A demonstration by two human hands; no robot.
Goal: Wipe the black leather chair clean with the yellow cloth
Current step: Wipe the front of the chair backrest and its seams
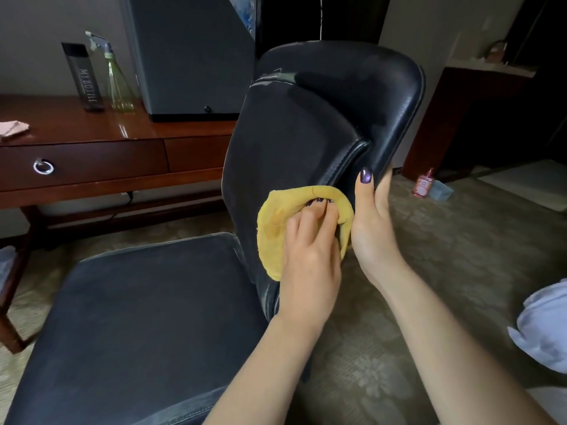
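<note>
The black leather chair fills the lower left with its seat, and its backrest stands in the middle. The yellow cloth lies against the lower side edge of the backrest. My left hand presses it there, with the fingers curled over its top fold. My right hand grips the backrest's rear edge just to the right of the cloth, thumb on the front and fingers hidden behind. A damp streak shines near the top of the backrest.
A wooden desk with a ring-pull drawer stands at the left. On it are a black bottle, a green spray bottle, a grey box and a pink cloth. A small pink bottle stands on the carpet. White fabric lies at the right.
</note>
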